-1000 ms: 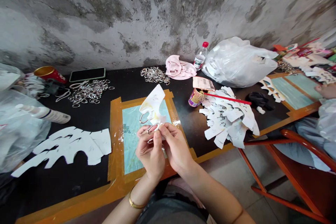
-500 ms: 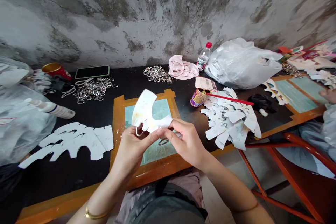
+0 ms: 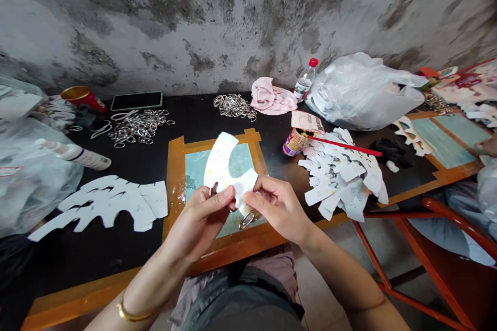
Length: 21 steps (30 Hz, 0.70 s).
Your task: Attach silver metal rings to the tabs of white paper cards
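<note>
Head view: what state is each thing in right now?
White piece: held up between both hands
Left hand: pinching it
Right hand: pinching it
Phone: flat, dark
Red-capped bottle: upright, capped
Purple cup: upright, open
Metal rings: loosely heaped
Plastic bag: bulging

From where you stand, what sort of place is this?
Probably a handwork workshop: heaped silver metal rings, a pile of curved white cut-outs, and a pale-blue rectangular panel edged with brown tape.
</note>
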Motion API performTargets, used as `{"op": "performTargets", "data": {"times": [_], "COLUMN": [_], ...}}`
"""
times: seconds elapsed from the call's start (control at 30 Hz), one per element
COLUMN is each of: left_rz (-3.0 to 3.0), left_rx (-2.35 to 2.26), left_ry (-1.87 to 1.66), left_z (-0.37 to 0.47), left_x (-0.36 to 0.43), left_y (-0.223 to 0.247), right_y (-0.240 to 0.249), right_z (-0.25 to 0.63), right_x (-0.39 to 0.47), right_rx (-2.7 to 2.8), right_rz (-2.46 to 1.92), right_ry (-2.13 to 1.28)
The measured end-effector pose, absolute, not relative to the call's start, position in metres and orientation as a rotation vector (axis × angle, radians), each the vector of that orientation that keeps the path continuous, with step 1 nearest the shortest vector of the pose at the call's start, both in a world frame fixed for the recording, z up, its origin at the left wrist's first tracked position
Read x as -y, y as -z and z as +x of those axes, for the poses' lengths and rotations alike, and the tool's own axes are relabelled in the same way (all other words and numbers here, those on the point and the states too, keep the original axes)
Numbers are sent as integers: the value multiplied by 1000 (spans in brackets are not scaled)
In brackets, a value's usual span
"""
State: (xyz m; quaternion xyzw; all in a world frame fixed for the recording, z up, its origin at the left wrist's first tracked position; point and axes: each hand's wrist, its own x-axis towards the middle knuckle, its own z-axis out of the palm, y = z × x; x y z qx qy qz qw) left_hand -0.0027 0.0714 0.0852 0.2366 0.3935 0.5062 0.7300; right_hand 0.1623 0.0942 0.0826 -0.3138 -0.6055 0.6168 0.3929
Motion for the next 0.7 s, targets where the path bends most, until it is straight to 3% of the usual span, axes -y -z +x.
{"op": "performTargets", "data": {"times": [0.17,0.37,0.7], "left_rz": [793,982,470], "left_rx": [-1128,-1339,-845], "left_ry": [-1279,-1222,-1122], "left_z": [4,13,17], "left_x": [-67,-64,-67], "left_y": [-68,-70,-80], "right_y": [-78,-81,-78], "right_z": [163,165,167], "right_x": [-93,-92,-83], "right_rx": [1614,1663,1554], "right_rz": [-817,-888,-919], "right_ry": [-1456,-1274,-1480]}}
